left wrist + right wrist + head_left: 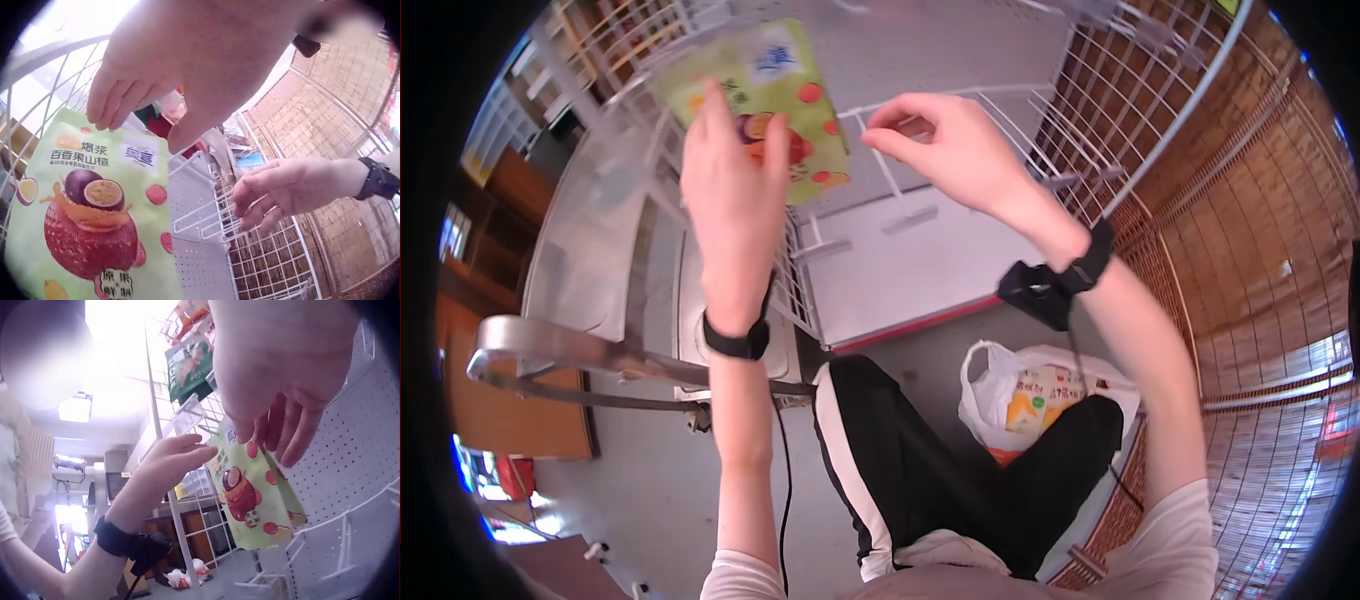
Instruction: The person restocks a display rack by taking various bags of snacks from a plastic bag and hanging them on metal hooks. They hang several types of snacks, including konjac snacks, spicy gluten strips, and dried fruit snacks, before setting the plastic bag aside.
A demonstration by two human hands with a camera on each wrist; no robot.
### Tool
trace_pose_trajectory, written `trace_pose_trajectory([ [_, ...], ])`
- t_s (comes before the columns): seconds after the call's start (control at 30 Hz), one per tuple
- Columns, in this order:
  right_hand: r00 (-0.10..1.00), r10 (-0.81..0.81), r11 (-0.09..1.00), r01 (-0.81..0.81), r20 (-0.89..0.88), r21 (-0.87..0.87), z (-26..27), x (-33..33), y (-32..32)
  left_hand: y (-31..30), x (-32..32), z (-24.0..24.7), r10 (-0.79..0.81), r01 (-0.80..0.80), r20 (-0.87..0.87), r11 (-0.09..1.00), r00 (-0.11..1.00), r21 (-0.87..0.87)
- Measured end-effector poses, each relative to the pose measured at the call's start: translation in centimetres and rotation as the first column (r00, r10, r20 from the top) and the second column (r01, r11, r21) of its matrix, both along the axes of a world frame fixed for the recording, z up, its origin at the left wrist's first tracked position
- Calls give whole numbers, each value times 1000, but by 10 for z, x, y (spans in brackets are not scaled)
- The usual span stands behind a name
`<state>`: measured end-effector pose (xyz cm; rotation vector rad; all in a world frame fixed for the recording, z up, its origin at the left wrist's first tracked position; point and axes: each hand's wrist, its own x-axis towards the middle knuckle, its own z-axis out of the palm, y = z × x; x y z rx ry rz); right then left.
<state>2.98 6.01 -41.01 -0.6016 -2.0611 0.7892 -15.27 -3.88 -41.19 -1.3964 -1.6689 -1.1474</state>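
A green snack packet with fruit pictures (825, 120) (94, 206) (247, 487) hangs upright by the side of a white wire rack. Over its face in the head view lies my left hand (735, 200) (181, 62) (159, 472), fingers extended and thumb apart; in the right wrist view the fingertips are at its upper edge, and contact cannot be told. My right hand (960, 150) (287, 187) (281, 381) is held in the air to the packet's right, fingers loosely bent, with nothing visible in it.
White wire hooks (910, 215) stick out over a pale shelf (900, 270). Below, a white plastic bag with packets (995, 400) stands on the floor beside the knees. A metal bar (600, 350) crosses at the left; a wire grid and woven panel (1240, 200) stand right. Green packet (187, 369) hangs higher.
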Motion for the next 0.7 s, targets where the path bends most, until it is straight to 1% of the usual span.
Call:
trace_pose_trajectory([
  [0.03, 991, 73, 997, -71, 111, -24, 1, 24, -3, -8, 9, -5, -55, 54, -14, 996, 998, -64],
  [0.07, 965, 148, 988, -136, 215, -71, 0, 49, -7, -13, 20, -10, -105, 106, 17, 989, 994, -103],
  [0.1, 945, 153, 988, -142, 289, -57, 1, 75, -11, -17, 33, -14, -161, 167, 47, 968, 986, -185],
  [0.13, 948, 123, 990, -97, 293, -99, -6, 99, -13, -19, 47, -18, -218, 232, 83, 936, 973, -264],
  [0.17, 921, 135, 991, -119, 365, -68, -15, 125, -14, -18, 59, -22, -298, 290, 30, 895, 954, -340],
  [0.2, 888, 146, 989, -146, 437, -35, -24, 151, -14, -17, 72, -26, -397, 355, -5, 827, 918, -436],
  [0.23, 858, 168, 985, -134, 485, -105, -34, 177, -16, -15, 91, -29, -519, 448, 6, 732, 855, -513],
  [0.27, 860, 151, 986, -94, 488, -138, -50, 204, -18, -12, 111, -34, -626, 521, 23, 627, 779, -579],
  [0.3, 831, 141, 987, -74, 538, -144, -70, 230, -19, -7, 131, -45, -650, 544, 42, 597, 759, -590],
  [0.33, 798, 141, 987, -65, 586, -149, -89, 254, -21, -2, 148, -56, -755, 582, 73, 437, 652, -686],
  [0.37, 761, 145, 979, -17, 633, -205, -107, 275, -26, 4, 165, -67, -835, 585, 116, 271, 539, -764],
  [0.4, 731, 167, 964, 21, 662, -266, -124, 294, -33, 9, 183, -81, -872, 543, 120, 182, 474, -820],
  [0.47, 674, 245, 912, 83, 697, -401, -168, 329, -45, 20, 217, -118, -917, 511, 172, 40, 360, -858],
  [0.5, 675, 301, 882, 71, 674, -465, -195, 347, -51, 23, 234, -138, -915, 514, 188, 24, 356, -857],
  [0.53, 678, 352, 849, 58, 645, -525, -222, 361, -59, 25, 248, -156, -931, 464, 220, -64, 291, -883],
  [0.57, 637, 403, 815, 77, 657, -574, -244, 371, -69, 27, 261, -175, -939, 403, 258, -151, 226, -903],
  [0.6, 592, 456, 778, 97, 665, -620, -264, 382, -81, 28, 275, -193, -936, 400, 272, -167, 224, -901],
  [0.67, 573, 473, 778, 85, 669, -623, -318, 405, -103, 30, 301, -226, -930, 307, 337, -281, 148, -909],
  [0.7, 553, 480, 787, 72, 681, -613, -339, 413, -115, 32, 311, -242, -930, 261, 344, -303, 131, -917],
])
